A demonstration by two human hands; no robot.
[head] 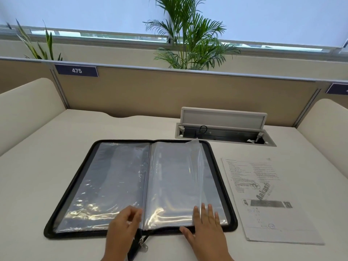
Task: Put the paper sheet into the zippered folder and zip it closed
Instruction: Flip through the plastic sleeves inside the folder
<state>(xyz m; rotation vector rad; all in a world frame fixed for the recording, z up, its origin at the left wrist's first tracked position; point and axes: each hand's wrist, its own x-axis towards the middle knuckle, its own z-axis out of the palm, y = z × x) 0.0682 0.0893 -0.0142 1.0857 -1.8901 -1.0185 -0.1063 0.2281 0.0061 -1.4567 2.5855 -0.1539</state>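
1. The zippered folder [140, 187] lies open on the worktop [47, 166].
2. The paper sheet [271, 200] lies right of it, apart.
3. A cable box [224, 131] sits far right, behind both.

paper sheet [267, 198]: the small print is too blurry to read.
left hand [122, 225]: the arm is cut off by the near edge; it covers a bit of the folder's near rim.
right hand [207, 227]: the wrist is cut off by the near edge; a clear sleeve [195, 178] hides part of the fingers.
zippered folder [224, 185]: what is in the sleeves cannot be told.
right label [338, 89]: cut off by the right edge.
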